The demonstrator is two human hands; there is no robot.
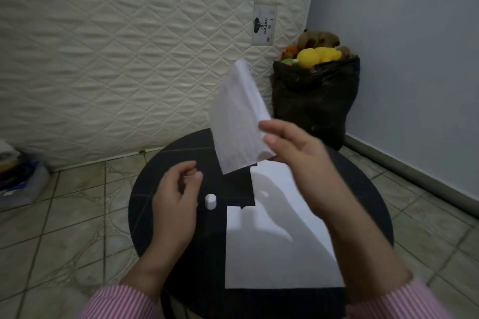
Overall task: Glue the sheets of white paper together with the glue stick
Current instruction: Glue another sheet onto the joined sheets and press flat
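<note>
Here the right hand [293, 147] pinches a sheet [239, 122] by its lower corner, thumb and fingers closed on it, and holds it in the air over the twelve o'clock edge of the round black table [155, 189]. The sheet bows and looks faintly ruled or printed, though that is too blurred to be sure. A second sheet [272, 254], with a piece cut out of its upper left corner, lies flat on the table from the centre toward five o'clock, partly under the right forearm. The left hand [176, 199] hovers at about nine o'clock, fingers loosely curled and holding nothing. Just beside it, toward the centre, stands a small white cylinder [210, 201]; whether it is the whole glue stick or only its cap cannot be told. The step in hand seems to be readying the lifted sheet for joining. To do it well, I would lower it square to the flat one, match one edge first, keep the glued strip free of fingers, then press outward from that edge so no wrinkle is trapped. The free hand should steady the lower sheet.
</note>
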